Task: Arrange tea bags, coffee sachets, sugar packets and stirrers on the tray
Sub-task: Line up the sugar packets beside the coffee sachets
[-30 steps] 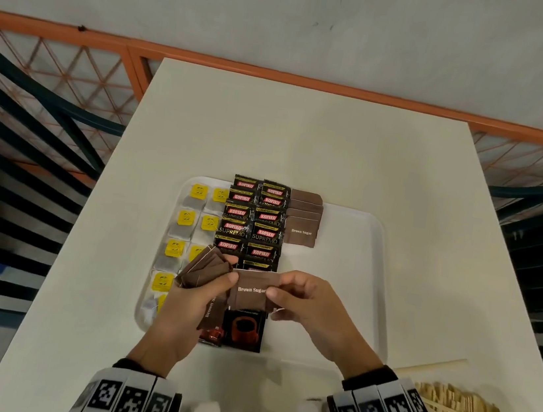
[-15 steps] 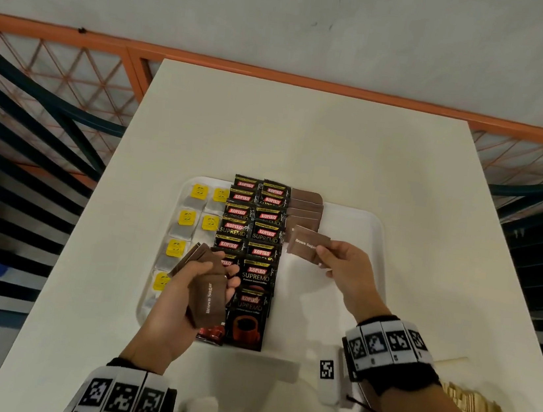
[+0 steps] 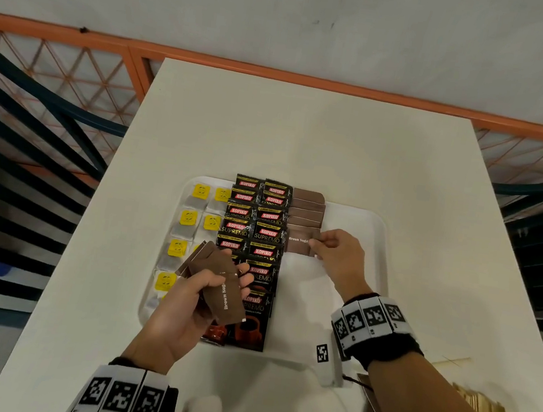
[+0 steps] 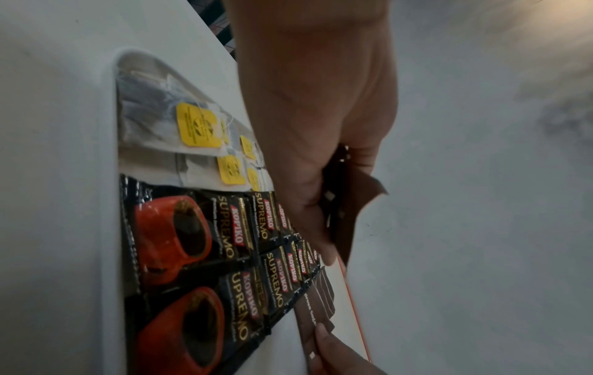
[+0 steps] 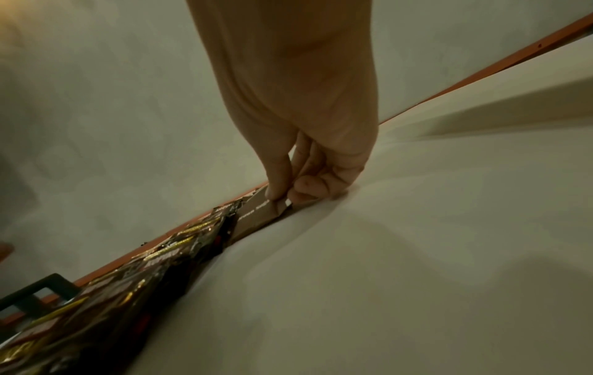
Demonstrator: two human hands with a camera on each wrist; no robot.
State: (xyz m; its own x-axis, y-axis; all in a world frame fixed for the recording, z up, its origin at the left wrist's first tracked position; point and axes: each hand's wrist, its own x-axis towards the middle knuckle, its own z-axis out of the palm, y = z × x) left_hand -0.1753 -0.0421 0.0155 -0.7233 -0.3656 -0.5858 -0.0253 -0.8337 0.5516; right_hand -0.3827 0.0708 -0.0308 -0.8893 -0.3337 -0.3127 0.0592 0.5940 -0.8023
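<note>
White table [image 3: 307, 134], tray [image 3: 364, 225] at its near edge. Our right hand [image 3: 339, 256] pinches a sugar packet [image 3: 300, 242], long axis across the tray, down at the near end of the sugar column [image 3: 306, 210]. Left hand [image 3: 189, 298] grips the spare packets [image 3: 218, 285]; next slot sits nearer the right.

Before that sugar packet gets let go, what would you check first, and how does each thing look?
1. Right hand pinches the brown paper sugar packet at its end: ok.
2. Packet lies next in the brown sugar column, beside the black Kopiko coffee sachets: ok.
3. Packet flat on the white plastic tray: cannot tell; the right wrist view shows its gripped end lifted.
4. Bare tray nearer the person for more packets: ok.
5. Left hand holds the spare sugar packets: ok.
6. Wooden stirrers on the tray: not ok, they lie on the table.
</note>
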